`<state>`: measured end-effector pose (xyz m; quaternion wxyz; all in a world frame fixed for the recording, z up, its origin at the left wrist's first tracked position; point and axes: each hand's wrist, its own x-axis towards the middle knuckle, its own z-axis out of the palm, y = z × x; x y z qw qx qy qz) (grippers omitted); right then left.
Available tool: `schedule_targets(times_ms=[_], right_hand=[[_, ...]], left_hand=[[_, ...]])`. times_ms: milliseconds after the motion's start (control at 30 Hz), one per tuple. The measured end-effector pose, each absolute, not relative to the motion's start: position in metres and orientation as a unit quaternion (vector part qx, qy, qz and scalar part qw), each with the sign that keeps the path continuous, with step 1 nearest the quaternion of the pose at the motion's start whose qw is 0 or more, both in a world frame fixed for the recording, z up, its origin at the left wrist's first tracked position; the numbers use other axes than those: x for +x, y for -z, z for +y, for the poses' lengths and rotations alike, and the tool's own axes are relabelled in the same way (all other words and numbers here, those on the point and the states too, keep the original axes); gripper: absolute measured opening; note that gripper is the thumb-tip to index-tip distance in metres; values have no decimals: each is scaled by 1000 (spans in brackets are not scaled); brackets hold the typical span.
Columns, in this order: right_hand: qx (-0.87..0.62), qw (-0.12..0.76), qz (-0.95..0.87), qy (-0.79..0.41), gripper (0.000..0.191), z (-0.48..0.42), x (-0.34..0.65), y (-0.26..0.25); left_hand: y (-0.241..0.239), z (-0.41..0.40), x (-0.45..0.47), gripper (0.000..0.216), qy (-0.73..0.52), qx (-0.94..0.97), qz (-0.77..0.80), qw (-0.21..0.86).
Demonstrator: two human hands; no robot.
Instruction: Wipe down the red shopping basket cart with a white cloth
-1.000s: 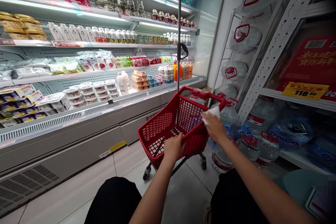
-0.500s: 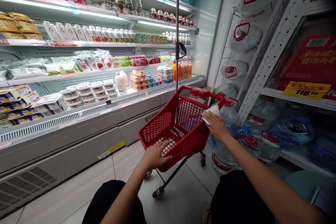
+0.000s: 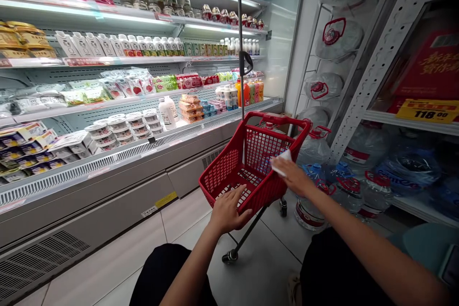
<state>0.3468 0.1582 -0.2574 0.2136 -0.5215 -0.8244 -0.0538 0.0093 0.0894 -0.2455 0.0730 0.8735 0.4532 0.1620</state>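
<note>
A small red shopping cart point(image 3: 229, 172) stands on the tiled floor in front of me, with a tall grey pole rising from it. My left hand point(image 3: 229, 210) grips the near rim of its basket, fingers curled over the edge. My right hand point(image 3: 292, 175) presses a white cloth point(image 3: 281, 161) against the basket's right rim, fingers closed on it. The basket looks empty inside. My knees in black trousers show at the bottom of the view.
A long open chiller point(image 3: 118, 105) with dairy tubs, cartons and bottles runs along the left. On the right a white metal rack point(image 3: 373, 67) holds large water jugs point(image 3: 358, 191) and a red box with a 118.00 price tag point(image 3: 426, 111).
The cart has shifted a little to the right and away. My left hand slid along the near rim. My right hand with the cloth moved slightly down the right rim.
</note>
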Motion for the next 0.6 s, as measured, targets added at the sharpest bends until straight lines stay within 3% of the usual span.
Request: schedule_targets(times_ms=[200,400,600], right_hand=[[-551,232,-798,70,61,164,341,261],[-407,216,-887,23,76,93,248,289],[-470,207,-857,38,66,130,313,264]], left_hand=[[256,94,6,88,-149,884,441,39],[268,97,11,103,-176,869,462,-3],[268,86,10,105,-169,865,473,-19]])
